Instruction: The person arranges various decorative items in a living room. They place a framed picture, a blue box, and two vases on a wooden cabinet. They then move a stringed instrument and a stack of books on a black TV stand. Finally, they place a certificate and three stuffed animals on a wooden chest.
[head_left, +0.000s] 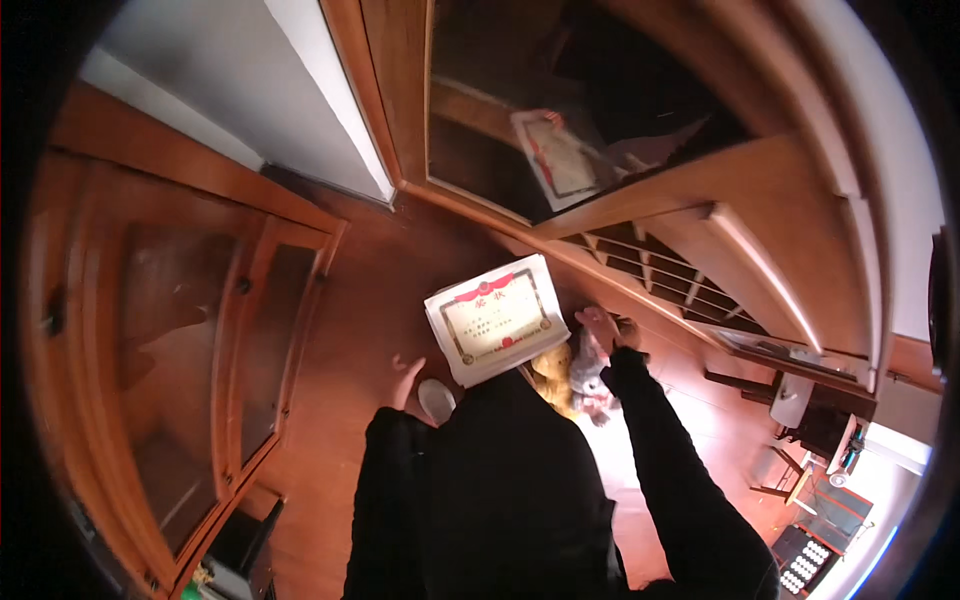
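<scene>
A stack of paper certificates (499, 319) is in front of my torso; the top one has a dark patterned border, red ribbon designs and writing. What supports the stack is hidden. To its left is my left hand (407, 381), with thumb and fingers apart and nothing in it. Close beside that hand is a white round object (436, 401), partly covered by my sleeve. My right hand (600, 328) is right of the certificates, over a grey plush toy (589, 375); blur hides whether it grips the toy. A yellow plush toy (553, 379) is between the grey one and the papers.
A wooden cabinet with glass doors (180, 360) stands at left. Ahead, a wooden cabinet's glass pane (480, 142) reflects the certificate, with a lattice rack (667, 270) to its right. Reddish floor (330, 360) runs between. Chairs (787, 480) are at far right.
</scene>
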